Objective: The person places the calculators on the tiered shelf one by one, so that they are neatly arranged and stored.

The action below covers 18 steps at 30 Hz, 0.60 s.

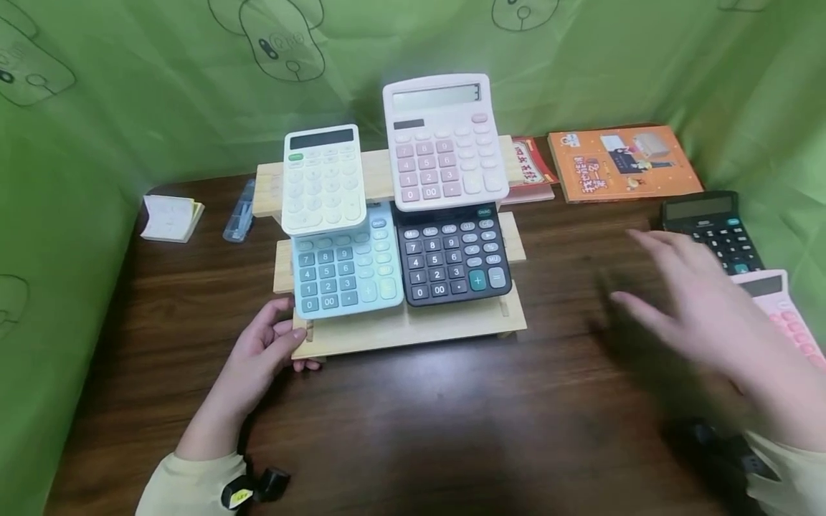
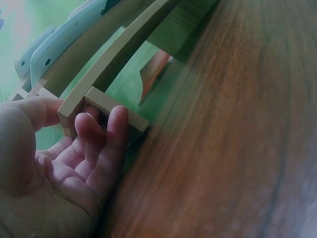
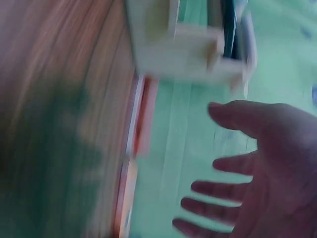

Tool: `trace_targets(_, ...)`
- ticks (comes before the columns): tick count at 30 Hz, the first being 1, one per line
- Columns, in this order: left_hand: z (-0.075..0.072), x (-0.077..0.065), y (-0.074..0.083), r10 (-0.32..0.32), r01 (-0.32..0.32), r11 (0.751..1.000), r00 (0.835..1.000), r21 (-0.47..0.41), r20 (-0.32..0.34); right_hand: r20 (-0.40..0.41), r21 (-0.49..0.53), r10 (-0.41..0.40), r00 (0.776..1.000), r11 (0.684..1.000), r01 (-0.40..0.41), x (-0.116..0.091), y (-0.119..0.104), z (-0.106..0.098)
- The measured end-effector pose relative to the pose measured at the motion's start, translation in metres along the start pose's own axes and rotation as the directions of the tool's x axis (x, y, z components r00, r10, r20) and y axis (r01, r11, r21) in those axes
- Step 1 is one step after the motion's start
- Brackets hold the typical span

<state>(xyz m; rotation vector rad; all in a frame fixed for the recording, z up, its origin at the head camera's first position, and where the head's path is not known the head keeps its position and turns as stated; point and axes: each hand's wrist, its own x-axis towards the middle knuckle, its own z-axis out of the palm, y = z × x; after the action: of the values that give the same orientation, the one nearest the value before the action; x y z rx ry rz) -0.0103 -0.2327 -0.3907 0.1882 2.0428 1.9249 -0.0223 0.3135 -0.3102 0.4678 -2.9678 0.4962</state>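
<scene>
My left hand [image 1: 254, 355] grips the front left corner of a tiered wooden stand [image 1: 413, 328]; the thumb lies on top of its lowest shelf board. In the left wrist view, that hand's fingers [image 2: 113, 144] curl under the board. A white calculator [image 1: 323, 186] and a pale pink one [image 1: 445, 161], whose display reads 3, lean on the upper tier. Below them rest a light blue calculator [image 1: 348, 276] and a black calculator [image 1: 454, 261]. My right hand [image 1: 693, 304], blurred, is spread and holds nothing, right of the stand. The right wrist view also shows its fingers [image 3: 218, 188] apart.
By the right edge lie another black calculator [image 1: 742, 247] and a pink calculator [image 1: 787, 315]. An orange book [image 1: 622, 179] and a red booklet [image 1: 532, 161] lie at the back right. A notepad [image 1: 169, 218] and a blue translucent item [image 1: 241, 215] are on the left. Green cloth [image 1: 161, 86] surrounds the table.
</scene>
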Motion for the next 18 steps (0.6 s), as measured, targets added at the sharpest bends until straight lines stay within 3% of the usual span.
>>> trace_targets(3, 0.000, -0.001, 0.001, 0.002, -0.002, 1.000, 1.000, -0.002, -0.003, 0.015, -0.069, 0.151, 0.988, 0.986, -0.149, -0.019, 0.038, -0.005)
trace_targets(6, -0.001, -0.001, 0.003, -0.006, 0.006, 1.000, 1.000, 0.005, 0.004, 0.025, -0.127, 0.320, 0.947, 0.941, -0.314, -0.041, 0.069, -0.004)
trace_targets(9, -0.001, 0.000, 0.004, -0.003, 0.003, 1.000, 1.000, 0.019, -0.004, 0.046, -0.121, 0.444, 0.895, 0.892, -0.436, -0.058, 0.089, -0.002)
trace_targets(13, -0.002, 0.000, 0.004, 0.001, -0.001, 1.000, 1.000, 0.016, -0.004, 0.085, -0.129, 0.485, 0.870, 0.871, -0.473, -0.074, 0.101, 0.003)
trace_targets(18, -0.002, 0.001, 0.004, 0.003, -0.003, 1.000, 1.000, 0.016, 0.008, 0.101, -0.158, 0.489, 0.866, 0.868, -0.472, -0.083, 0.113, 0.011)
